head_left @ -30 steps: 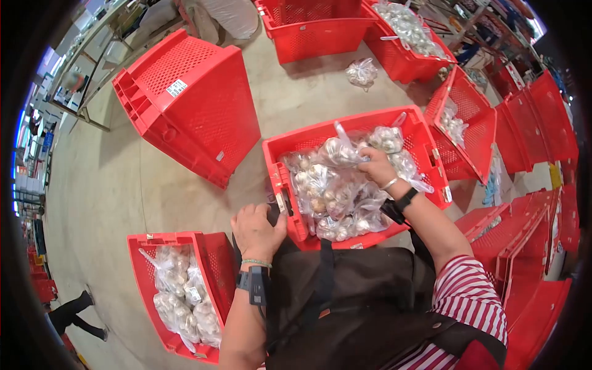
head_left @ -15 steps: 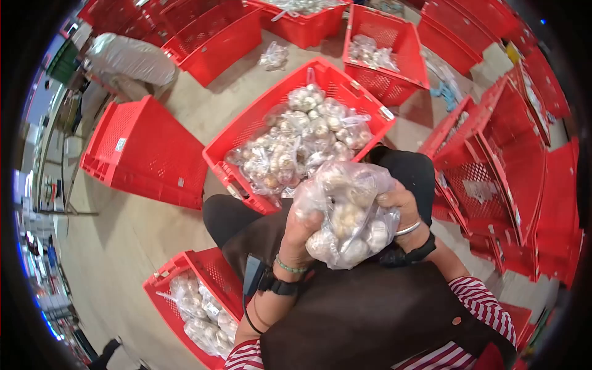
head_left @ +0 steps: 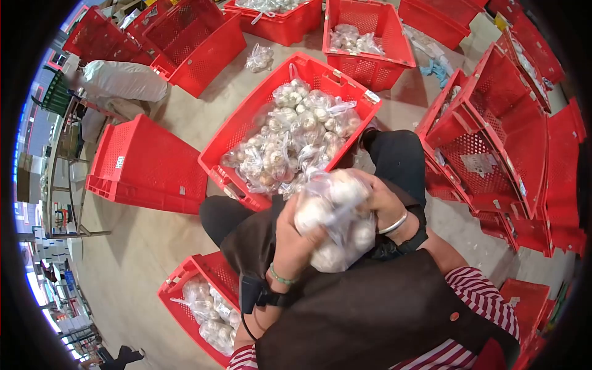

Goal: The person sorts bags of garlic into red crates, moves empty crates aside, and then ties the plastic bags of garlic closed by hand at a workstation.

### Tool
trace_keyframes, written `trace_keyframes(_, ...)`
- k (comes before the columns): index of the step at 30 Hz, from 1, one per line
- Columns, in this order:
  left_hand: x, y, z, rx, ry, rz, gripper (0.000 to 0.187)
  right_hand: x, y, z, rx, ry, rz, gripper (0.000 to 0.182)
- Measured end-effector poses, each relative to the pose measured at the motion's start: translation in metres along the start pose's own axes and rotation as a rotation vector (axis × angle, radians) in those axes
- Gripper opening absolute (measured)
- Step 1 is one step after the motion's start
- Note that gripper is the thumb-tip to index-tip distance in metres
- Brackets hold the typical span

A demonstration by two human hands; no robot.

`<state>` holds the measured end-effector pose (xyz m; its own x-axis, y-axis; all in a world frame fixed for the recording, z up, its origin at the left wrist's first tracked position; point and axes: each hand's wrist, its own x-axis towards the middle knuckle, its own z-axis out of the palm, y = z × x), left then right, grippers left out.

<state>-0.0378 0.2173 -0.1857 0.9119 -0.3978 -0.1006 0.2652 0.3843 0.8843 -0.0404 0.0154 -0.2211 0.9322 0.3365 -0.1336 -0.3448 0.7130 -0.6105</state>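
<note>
A clear plastic bag of garlic bulbs (head_left: pixel 338 216) is held up over my lap between both hands. My left hand (head_left: pixel 296 233) grips its left side, fingers curled round the plastic. On the other side, my right hand (head_left: pixel 383 200) has its fingers closed on the bag's upper right. The bag is slightly blurred and its far side is hidden. Just beyond it, a large red crate (head_left: pixel 237 137) tilts before my knees, heaped with bagged garlic (head_left: pixel 287 139).
A smaller red crate (head_left: pixel 179 274) with garlic bags (head_left: pixel 213 311) stands by my left hip. Red crates (head_left: pixel 148 163) surround me, some stacked or tipped at the right (head_left: pixel 493 139). One loose garlic bag (head_left: pixel 259 58) lies on the floor near a blue glove-like scrap (head_left: pixel 436 71).
The bag has turned in my hands and looks more bunched. My right hand has shifted left across its top. The whole view has tilted slightly.
</note>
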Motion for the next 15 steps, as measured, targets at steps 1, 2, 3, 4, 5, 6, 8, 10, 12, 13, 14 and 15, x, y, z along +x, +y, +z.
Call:
trace_keyframes(1, 0.006, -0.001, -0.001, 0.005, 0.004, -0.008, 0.066, 0.007, 0.000, 0.006, 0.067, 0.044, 0.089, 0.059)
trace_keyframes(2, 0.006, 0.004, 0.002, -0.150, 0.047, -0.129, 0.064, 0.011, -0.002, 0.017, 0.164, 0.043, 0.139, 0.046)
trace_keyframes(3, 0.010, 0.003, 0.001, -0.313, 0.077, -0.228, 0.066, 0.014, -0.003, 0.020, 0.259, 0.083, 0.211, 0.041)
trace_keyframes(4, 0.015, 0.001, 0.000, -0.475, 0.104, -0.322, 0.069, 0.017, -0.005, 0.019, 0.351, 0.120, 0.280, 0.037)
trace_keyframes(5, 0.017, -0.001, -0.004, -0.525, 0.125, -0.325, 0.078, 0.020, -0.004, 0.016, 0.358, 0.122, 0.288, 0.037)
trace_keyframes(6, 0.015, -0.003, -0.012, -0.521, 0.130, -0.327, 0.078, 0.024, -0.001, 0.012, 0.453, 0.144, 0.328, 0.036)
trace_keyframes(8, 0.008, -0.009, -0.027, -0.513, -0.018, -0.234, 0.074, 0.030, 0.004, 0.006, 0.555, 0.166, 0.375, 0.035)
trace_keyframes(10, 0.007, -0.009, -0.028, -0.395, -0.075, -0.132, 0.077, 0.032, 0.008, 0.002, 0.581, 0.181, 0.355, 0.036)
trace_keyframes(12, 0.007, -0.009, -0.018, -0.049, 0.084, -0.109, 0.077, 0.034, 0.014, -0.003, 0.565, 0.212, 0.360, 0.036)
trace_keyframes(13, 0.008, -0.009, -0.016, -0.079, 0.188, -0.137, 0.072, 0.035, 0.015, -0.006, 0.587, 0.173, 0.366, 0.037)
trace_keyframes(14, 0.009, -0.011, -0.019, -0.079, 0.190, -0.139, 0.072, 0.036, 0.016, -0.008, 0.609, 0.134, 0.371, 0.037)
trace_keyframes(15, 0.010, -0.012, -0.023, -0.163, 0.218, -0.157, 0.069, 0.034, 0.015, -0.009, 0.610, 0.135, 0.371, 0.037)
